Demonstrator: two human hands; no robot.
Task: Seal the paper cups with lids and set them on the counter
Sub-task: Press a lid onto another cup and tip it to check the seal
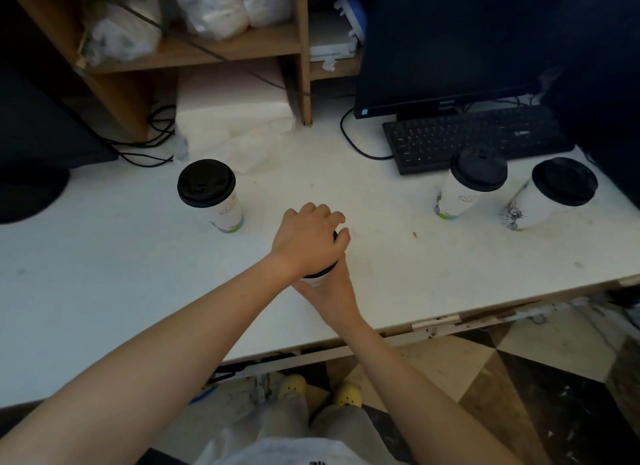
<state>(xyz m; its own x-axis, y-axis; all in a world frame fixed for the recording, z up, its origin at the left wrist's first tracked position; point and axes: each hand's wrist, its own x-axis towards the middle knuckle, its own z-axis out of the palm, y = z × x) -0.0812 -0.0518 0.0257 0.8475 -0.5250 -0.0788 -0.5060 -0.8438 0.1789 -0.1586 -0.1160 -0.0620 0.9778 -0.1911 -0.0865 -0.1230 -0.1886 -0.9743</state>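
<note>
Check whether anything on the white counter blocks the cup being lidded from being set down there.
Nothing visible does. The left hand presses the black lid while the right hand grips the white paper cup; the white counter around it lies bare.

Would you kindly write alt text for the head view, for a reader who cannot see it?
Left hand presses a black lid onto a paper cup that the right hand holds on a white counter. Three lidded cups stand behind, one left, two right, near a keyboard.
</note>
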